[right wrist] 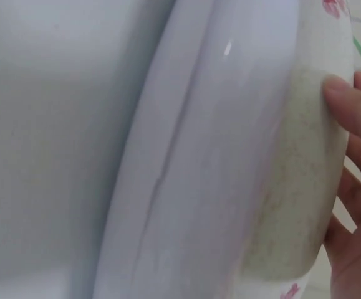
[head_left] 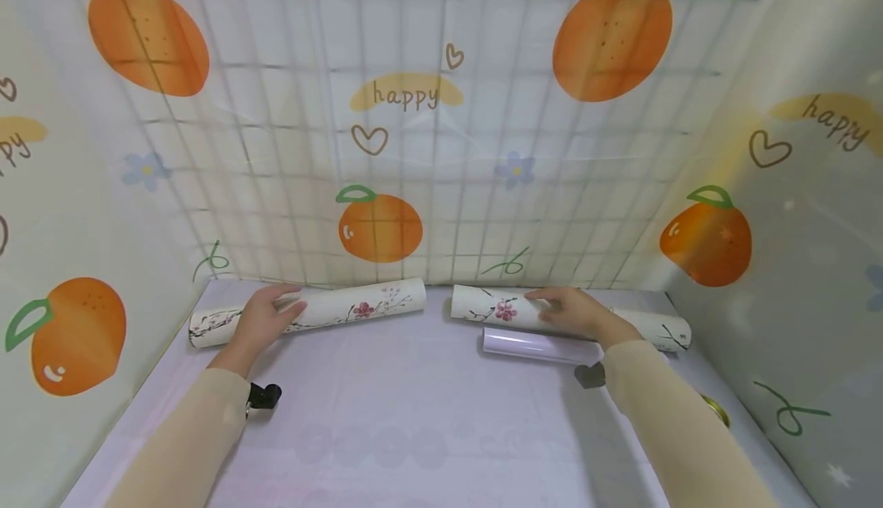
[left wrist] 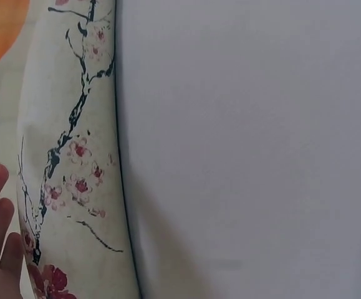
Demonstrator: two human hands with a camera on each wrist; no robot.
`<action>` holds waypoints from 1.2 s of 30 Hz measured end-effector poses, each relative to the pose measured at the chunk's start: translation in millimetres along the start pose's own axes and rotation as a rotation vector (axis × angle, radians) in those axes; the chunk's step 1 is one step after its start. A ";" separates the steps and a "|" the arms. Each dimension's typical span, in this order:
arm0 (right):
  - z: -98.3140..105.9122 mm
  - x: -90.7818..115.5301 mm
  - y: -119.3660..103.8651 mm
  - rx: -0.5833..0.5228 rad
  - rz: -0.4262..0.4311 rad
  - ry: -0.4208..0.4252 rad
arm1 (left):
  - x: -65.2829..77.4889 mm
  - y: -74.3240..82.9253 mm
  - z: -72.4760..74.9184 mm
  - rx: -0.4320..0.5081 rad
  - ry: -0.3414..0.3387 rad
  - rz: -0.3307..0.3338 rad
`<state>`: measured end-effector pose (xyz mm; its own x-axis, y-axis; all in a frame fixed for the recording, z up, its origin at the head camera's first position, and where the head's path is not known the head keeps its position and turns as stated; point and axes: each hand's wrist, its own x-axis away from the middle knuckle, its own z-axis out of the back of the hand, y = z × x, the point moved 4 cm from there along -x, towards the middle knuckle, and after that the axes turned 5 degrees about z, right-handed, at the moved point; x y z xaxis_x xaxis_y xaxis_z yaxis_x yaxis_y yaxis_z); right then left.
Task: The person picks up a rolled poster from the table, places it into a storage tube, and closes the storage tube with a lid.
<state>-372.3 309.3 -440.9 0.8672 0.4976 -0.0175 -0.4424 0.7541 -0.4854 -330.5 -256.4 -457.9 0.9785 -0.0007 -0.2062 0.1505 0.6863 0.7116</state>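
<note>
A white roll of paper [head_left: 331, 307] printed with plum blossoms lies at the back left of the table, tilted slightly. My left hand [head_left: 265, 320] is over it, fingers extended along its far side and apart from the surface in the left wrist view. A second blossom-printed paper roll [head_left: 483, 305] lies at the back right. My right hand [head_left: 576, 312] holds it, the thumb on its near face and the fingers around behind, as the right wrist view shows. In front of this roll lies a shorter, glossy lilac roll [head_left: 534, 345], partly hidden by the right wrist.
The rolls lie close to the foot of a fabric backdrop [head_left: 428, 148] printed with oranges, which also rises at both sides. A pale lilac cover lies on the table [head_left: 414, 416]. A gold-coloured ring-shaped rim [head_left: 719, 410] shows beside the right sleeve.
</note>
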 end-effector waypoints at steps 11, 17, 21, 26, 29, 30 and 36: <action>5.2 4.8 -1.4 -0.008 0.031 0.055 | -19.9 -4.5 -9.1 -0.122 -0.195 -0.035; 6.0 7.1 -2.8 -0.007 0.011 0.091 | -20.6 -3.6 -7.5 -0.150 -0.230 0.006; 8.2 9.3 -5.6 -0.008 0.002 0.114 | -21.1 -4.1 -9.8 -0.209 -0.239 0.024; 10.7 13.9 -13.5 -0.018 0.019 0.131 | -21.1 -4.6 -13.7 -0.315 -0.261 0.015; 12.0 18.2 -21.0 -0.022 0.055 0.139 | -20.4 -3.3 -13.3 -0.348 -0.260 -0.005; 12.0 19.7 -23.5 -0.013 0.068 0.138 | -20.0 -2.8 -12.9 -0.357 -0.260 -0.013; 11.1 28.7 -37.7 0.032 0.073 0.117 | -19.4 -4.7 -12.0 -0.368 -0.284 0.005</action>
<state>-333.3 299.9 -413.4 0.8525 0.4995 -0.1539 -0.5104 0.7323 -0.4507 -351.9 -250.9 -465.3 0.9867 -0.1603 0.0254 0.1354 0.8994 0.4156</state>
